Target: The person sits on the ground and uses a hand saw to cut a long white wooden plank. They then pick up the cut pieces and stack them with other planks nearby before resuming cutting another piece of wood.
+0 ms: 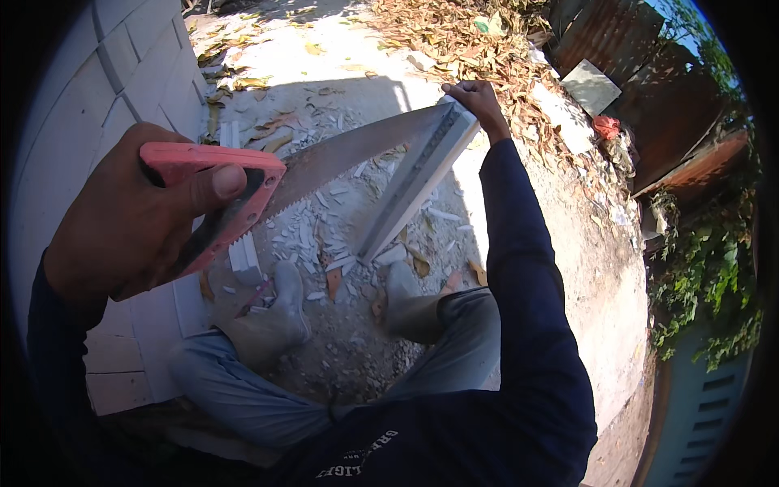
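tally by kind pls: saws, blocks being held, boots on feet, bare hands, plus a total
Handsaw with red-and-black handle and metal blade: 1
Long white rectangular block, held: 1
Pale, dusty boots: 2
Bare hands: 2 (left hand on the saw handle, right hand on the block's upper end)
Total: 6

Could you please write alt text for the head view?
The left hand grips a saw by its red handle, blade extending toward a pale block that the right hand holds at one end. White chips lie around the boots.
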The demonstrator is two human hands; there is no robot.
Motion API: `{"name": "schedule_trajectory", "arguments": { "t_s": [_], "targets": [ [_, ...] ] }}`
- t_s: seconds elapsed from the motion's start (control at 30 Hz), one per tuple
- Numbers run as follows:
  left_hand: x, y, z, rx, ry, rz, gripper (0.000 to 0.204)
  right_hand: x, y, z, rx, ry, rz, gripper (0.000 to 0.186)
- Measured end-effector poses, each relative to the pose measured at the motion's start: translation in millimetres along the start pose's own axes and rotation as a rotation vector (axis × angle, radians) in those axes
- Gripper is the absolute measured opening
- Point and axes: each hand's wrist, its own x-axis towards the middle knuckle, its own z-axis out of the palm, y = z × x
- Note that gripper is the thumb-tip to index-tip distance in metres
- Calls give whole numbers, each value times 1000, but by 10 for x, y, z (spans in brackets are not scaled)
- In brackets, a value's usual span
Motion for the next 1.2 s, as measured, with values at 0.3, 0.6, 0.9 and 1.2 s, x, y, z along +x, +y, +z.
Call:
{"name": "schedule_trajectory", "arguments": {
  "t_s": [0.3, 0.6, 0.9, 1.2],
  "targets": [
    [132, -445, 250, 476, 434, 698, 30, 38, 60, -49, -13, 49, -32, 36],
    [-218, -401, 307, -219, -3, 58, 34, -76, -110, 69, 83, -3, 9, 37],
    [-944, -993, 640, -658, 151, -128, 38, -45, 4, 111, 53, 6, -68, 33],
    [-311, -1495, 1130, -861, 363, -225, 34, -649, -738, 359, -112, -230, -209, 61]
  ]
}}
